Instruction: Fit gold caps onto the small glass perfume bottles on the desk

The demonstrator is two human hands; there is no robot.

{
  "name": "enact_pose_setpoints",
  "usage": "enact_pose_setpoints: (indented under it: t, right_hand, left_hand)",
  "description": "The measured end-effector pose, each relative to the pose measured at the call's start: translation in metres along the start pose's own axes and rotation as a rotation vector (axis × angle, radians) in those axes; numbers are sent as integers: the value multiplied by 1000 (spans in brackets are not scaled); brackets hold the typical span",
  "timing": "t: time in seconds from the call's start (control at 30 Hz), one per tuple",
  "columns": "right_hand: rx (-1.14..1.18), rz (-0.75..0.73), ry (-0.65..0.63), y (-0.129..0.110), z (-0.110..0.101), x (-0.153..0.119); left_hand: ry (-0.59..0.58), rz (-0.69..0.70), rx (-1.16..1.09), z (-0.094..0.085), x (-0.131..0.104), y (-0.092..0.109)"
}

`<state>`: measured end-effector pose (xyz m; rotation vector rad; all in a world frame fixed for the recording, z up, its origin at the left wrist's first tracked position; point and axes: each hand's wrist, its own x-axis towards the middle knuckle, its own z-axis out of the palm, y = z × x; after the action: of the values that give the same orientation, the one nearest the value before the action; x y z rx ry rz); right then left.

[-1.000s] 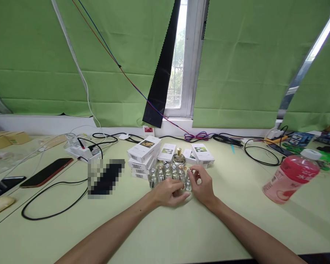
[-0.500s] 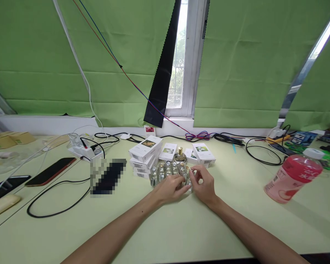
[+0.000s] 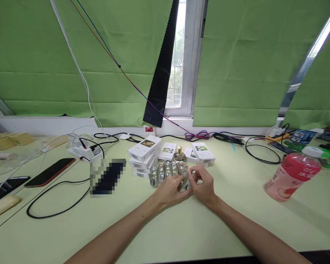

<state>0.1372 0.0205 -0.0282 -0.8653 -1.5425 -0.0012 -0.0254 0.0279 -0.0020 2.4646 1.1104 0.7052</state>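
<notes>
Several small glass bottles (image 3: 161, 174) with metallic tops stand in a close row at the middle of the table. My left hand (image 3: 169, 190) lies in front of them, thumb pointing right and fingers curled round the small bottle (image 3: 185, 185) at the right end. On that bottle's other side, my right hand (image 3: 205, 183) pinches its upper part with thumb and forefinger. The fingers partly hide this bottle. Behind the row stands a rounder perfume bottle (image 3: 179, 156) with a gold cap. White boxes with flower pictures (image 3: 145, 148) are stacked at left.
More white boxes (image 3: 203, 154) lie behind my right hand. A pink drink bottle (image 3: 293, 178) stands at right. Phones (image 3: 50, 171), a power strip (image 3: 84, 149) and a black cable loop (image 3: 57, 217) lie at left. Coiled cables (image 3: 228, 138) run along the wall.
The small bottle between my hands looks tilted lower, and more of its glass shows. My left thumb has shifted slightly right, towards my right hand. The view has moved a little.
</notes>
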Motion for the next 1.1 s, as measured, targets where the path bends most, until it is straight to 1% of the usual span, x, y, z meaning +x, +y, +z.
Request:
enact_pose_setpoints:
  t: [0.2, 0.3, 0.5, 0.87, 1.1]
  right_hand:
    - [14, 28, -21, -1, 0, 0]
    - [18, 54, -32, -1, 0, 0]
    - [26, 96, -63, -2, 0, 0]
    - [4, 83, -115, -7, -5, 4]
    - [3, 83, -134, -4, -3, 4]
  left_hand:
    - [76, -16, -11, 4, -2, 7]
    - [95, -34, -14, 6, -2, 8]
    - [68, -16, -70, 5, 0, 8]
    - [66, -18, -84, 5, -1, 8]
    - [72, -34, -86, 6, -1, 7]
